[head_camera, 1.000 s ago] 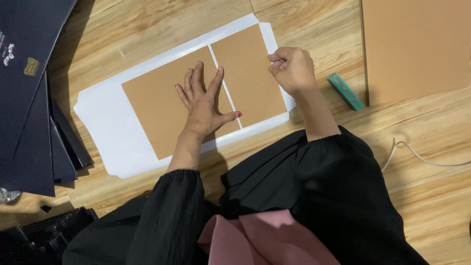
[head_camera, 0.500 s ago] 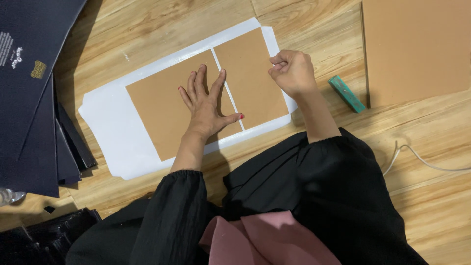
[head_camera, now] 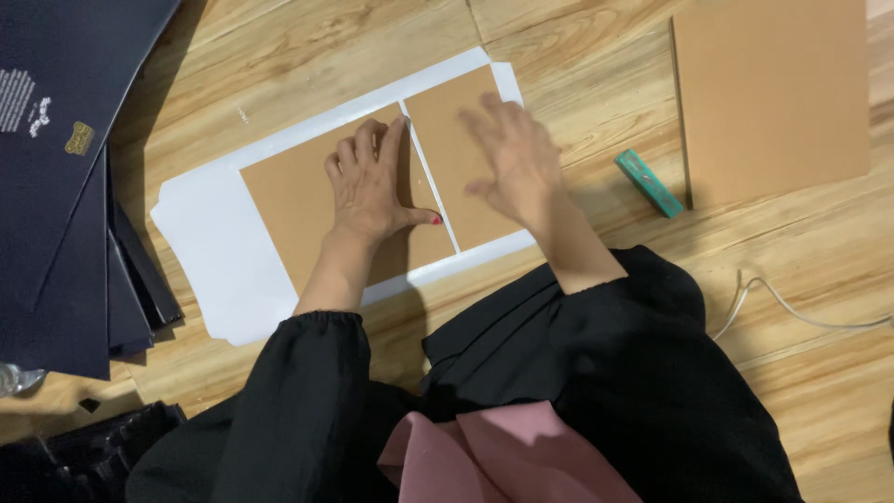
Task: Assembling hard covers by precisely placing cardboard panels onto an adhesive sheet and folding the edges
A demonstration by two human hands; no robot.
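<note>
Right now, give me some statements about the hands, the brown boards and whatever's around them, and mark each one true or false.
1. The left hand lies flat on the bigger brown board. True.
2. The right hand holds the green stick. False: the stick lies on the floor to its right, untouched.
3. Both boards sit on a white sheet. True.
4. The two boards overlap. False: a thin white gap runs between them.
5. A large brown sheet lies on the floor at upper right. True.
6. The dark sheets are stacked on the right. False: they are on the left.
</note>
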